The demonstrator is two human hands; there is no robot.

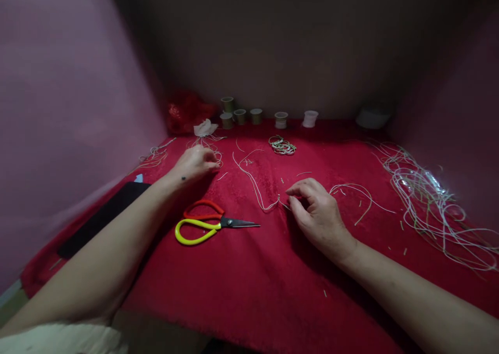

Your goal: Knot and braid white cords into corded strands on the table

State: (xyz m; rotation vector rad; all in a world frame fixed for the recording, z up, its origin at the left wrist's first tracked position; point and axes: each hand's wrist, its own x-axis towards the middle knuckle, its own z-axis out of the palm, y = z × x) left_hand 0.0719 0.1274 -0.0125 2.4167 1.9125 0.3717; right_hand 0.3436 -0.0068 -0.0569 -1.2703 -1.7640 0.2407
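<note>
Logging red cloth (234,281) as base, lightly creased.
White cord heap (423,203) far R of scissors (216,223) (blades closed). L hand (198,160) just behind scissors, nr cord bundle (206,141), thumb & fingers close tog.; can't tell if gripping. R hand (314,208) R of scissors, thumb & index tips slightly apart; thin cord (256,188) runs to fingertips, can't tell if held. Rest of thin cord lies just behind scissors' tip. Coiled cord (282,146) well behind scissors; spools (256,117) farther back; clippings (405,251) R of scissors.
</note>
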